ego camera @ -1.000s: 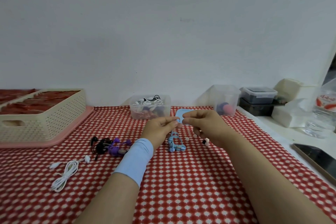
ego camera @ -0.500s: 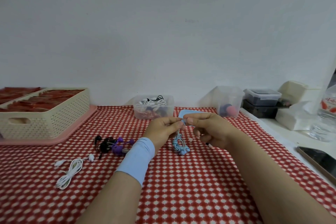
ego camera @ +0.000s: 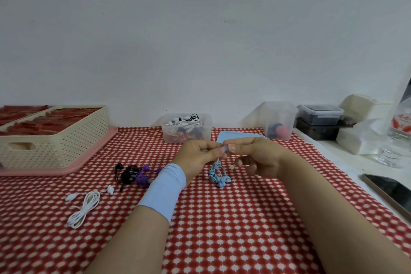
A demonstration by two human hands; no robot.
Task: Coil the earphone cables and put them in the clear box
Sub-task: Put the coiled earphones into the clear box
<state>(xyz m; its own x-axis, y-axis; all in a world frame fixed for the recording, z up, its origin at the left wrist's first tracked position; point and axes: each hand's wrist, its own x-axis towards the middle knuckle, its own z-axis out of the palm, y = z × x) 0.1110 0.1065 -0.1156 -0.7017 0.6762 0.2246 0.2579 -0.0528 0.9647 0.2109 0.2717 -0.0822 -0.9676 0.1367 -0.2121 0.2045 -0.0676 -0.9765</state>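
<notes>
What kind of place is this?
Probably a sorting table at home or in a small workroom: a red checked tablecloth against a plain white wall, a clear box of earphones, and a cream basket.

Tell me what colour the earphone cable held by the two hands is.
Light blue. The earphone cable shows best in the head view, the only one.

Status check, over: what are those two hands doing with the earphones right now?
Left hand and right hand both pinch the light-blue earphone cable, bundle hanging below. Open clear plastic box behind. Nothing blocking.
</notes>
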